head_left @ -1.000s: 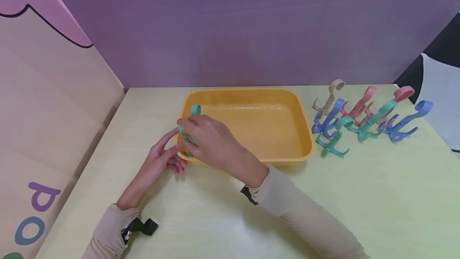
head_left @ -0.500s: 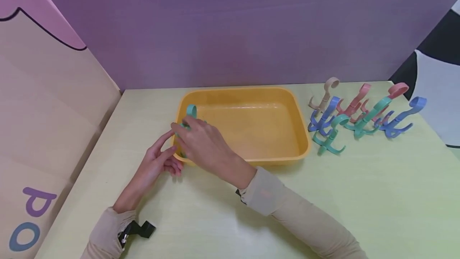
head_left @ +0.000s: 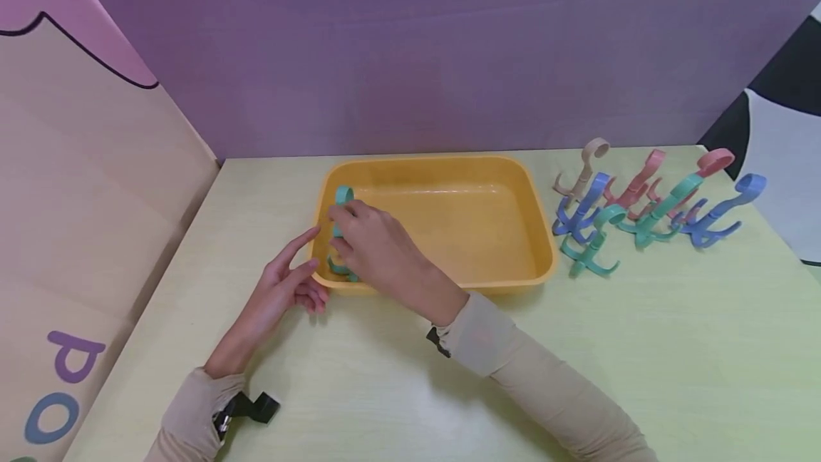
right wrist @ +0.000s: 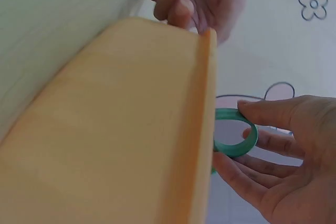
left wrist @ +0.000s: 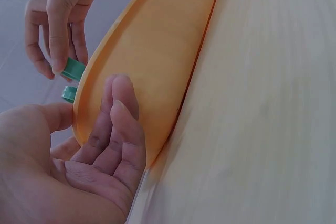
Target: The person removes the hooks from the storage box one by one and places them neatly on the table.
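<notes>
A yellow plastic basin point(head_left: 442, 284) stands on the table. Inside its left end is a green hook hanger point(head_left: 343, 194) with a curled top and prongs below; my right hand point(head_left: 381, 244) covers part of it. In the right wrist view, the thumb and fingers of that hand pinch the hanger's green ring point(right wrist: 251, 139) just beyond the basin's rim point(right wrist: 209, 77). My left hand point(head_left: 279, 287) lies at the basin's left front corner, index finger and thumb touching the rim. Its other fingers, loosely bent, stay outside the wall point(left wrist: 152, 51) in the left wrist view.
To the basin's right stands a group of several similar hook hangers: beige point(head_left: 586, 162), blue point(head_left: 580, 209), pink point(head_left: 638, 180) and green point(head_left: 590, 252). A purple panel point(head_left: 449, 55) rises behind the table, and a printed panel point(head_left: 96, 198) borders its left side.
My right hand has shifted slightly to the right, and more of the green hook hanger's stem and prongs shows. My left hand stays at the rim.
</notes>
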A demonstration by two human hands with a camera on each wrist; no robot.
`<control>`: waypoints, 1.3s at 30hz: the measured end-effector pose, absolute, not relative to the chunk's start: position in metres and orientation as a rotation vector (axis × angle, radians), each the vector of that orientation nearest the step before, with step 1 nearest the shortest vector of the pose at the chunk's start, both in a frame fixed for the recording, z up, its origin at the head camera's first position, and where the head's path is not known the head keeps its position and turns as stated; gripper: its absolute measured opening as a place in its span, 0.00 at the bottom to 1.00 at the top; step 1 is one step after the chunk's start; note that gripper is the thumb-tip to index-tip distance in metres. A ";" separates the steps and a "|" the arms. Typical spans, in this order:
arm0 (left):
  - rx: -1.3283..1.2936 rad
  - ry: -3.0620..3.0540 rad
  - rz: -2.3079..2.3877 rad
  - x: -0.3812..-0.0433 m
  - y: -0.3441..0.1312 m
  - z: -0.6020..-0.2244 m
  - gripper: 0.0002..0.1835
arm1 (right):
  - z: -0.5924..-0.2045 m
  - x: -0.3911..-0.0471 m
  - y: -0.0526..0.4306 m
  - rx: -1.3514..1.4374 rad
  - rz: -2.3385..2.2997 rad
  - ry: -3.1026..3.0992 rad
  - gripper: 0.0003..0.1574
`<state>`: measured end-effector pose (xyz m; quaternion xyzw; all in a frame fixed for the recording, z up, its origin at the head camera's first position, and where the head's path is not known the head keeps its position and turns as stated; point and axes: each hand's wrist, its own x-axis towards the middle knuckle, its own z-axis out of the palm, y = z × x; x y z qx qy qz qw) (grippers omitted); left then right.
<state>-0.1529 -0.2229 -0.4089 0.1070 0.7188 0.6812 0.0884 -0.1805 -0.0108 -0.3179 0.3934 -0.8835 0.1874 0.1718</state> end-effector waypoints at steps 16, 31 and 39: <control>0.332 2.129 2.035 -0.152 -0.222 -0.410 0.29 | -0.297 -0.188 0.005 1.027 0.713 -2.559 0.17; 0.320 2.115 2.043 -0.152 -0.221 -0.409 0.30 | -0.280 -0.188 0.020 1.017 0.822 -2.424 0.18; 0.330 2.116 2.044 -0.153 -0.220 -0.410 0.30 | -0.273 -0.187 0.026 1.016 0.805 -2.357 0.18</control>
